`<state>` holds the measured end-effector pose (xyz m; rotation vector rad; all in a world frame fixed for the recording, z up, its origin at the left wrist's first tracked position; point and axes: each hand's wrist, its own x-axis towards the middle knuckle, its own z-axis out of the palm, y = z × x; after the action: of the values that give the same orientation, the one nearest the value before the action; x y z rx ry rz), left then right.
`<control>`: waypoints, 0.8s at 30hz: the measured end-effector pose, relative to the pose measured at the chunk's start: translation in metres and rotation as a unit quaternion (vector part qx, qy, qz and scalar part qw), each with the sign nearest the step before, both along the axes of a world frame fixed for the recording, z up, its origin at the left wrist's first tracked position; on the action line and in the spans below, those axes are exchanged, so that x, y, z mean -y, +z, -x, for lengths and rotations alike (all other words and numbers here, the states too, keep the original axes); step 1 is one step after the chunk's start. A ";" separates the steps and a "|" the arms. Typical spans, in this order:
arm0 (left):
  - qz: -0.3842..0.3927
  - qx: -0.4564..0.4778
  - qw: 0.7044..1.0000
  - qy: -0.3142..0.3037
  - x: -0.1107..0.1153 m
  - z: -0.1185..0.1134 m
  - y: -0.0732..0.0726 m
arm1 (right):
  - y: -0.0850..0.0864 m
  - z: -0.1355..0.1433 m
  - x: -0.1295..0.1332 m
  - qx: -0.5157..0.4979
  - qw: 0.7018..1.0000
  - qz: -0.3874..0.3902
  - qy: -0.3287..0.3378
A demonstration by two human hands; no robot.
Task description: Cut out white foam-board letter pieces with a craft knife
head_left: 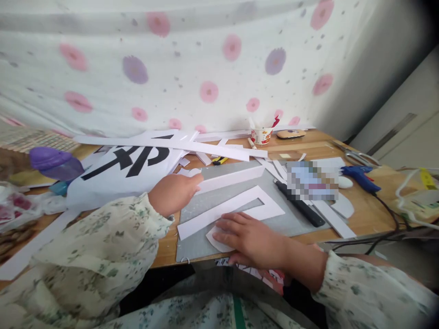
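My left hand point(176, 194) is closed on the near end of a long white strip point(233, 179), pinched between thumb and fingers. The strip stands on edge over a grey cutting mat point(192, 251). Lying flat on the mat is a white cut-out shape point(270, 201) with a narrow slot in it. My right hand point(252, 240) rests with fingers spread on its lower part, hiding some of it; a rounded white end point(214, 240) shows beside the fingertips. To the right of the shape lies a black-handled cutter knife point(298, 203).
A blue glue gun point(361, 178) with a cable and scissors point(360, 155) lie at the right. Behind stand a paper cup point(261, 137) and a yellow-black cutter point(220, 161). White sheets with black lettering point(103, 189) and a purple bottle point(51, 157) occupy the left.
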<state>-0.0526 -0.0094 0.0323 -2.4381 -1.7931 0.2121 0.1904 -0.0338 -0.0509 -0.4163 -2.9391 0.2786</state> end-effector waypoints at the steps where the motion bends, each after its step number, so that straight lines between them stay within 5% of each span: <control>1: 0.008 -0.001 1.000 -0.005 0.000 -0.001 -0.004 | 0.003 -0.002 -0.004 0.004 1.000 0.006 -0.002; 7: 0.020 -0.007 1.000 -0.018 -0.011 -0.004 -0.011 | 0.001 0.002 -0.019 0.005 0.999 -0.014 -0.031; 10: 0.025 -0.014 1.000 -0.012 -0.017 -0.006 -0.013 | -0.002 -0.006 -0.031 -0.088 0.995 -0.032 -0.015; 12: 0.037 -0.017 0.999 -0.007 -0.019 -0.005 -0.016 | 0.001 -0.022 -0.046 -0.194 0.977 -0.050 -0.079; 15: 0.052 -0.022 0.998 0.010 -0.019 0.000 -0.021 | 0.008 -0.053 -0.079 -0.307 0.902 -0.049 -0.300; 20: 0.081 0.005 0.997 0.021 -0.014 0.003 -0.028 | 0.011 -0.080 -0.124 -0.118 0.911 0.186 -0.349; 24: 0.101 0.029 0.994 0.033 -0.012 0.000 -0.032 | 0.016 -0.074 -0.136 -0.116 0.896 0.228 -0.362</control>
<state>-0.0525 0.0027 0.0003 -2.5435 -1.9683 0.3472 0.2639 0.1021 -0.0349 -1.3727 -2.2508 0.8282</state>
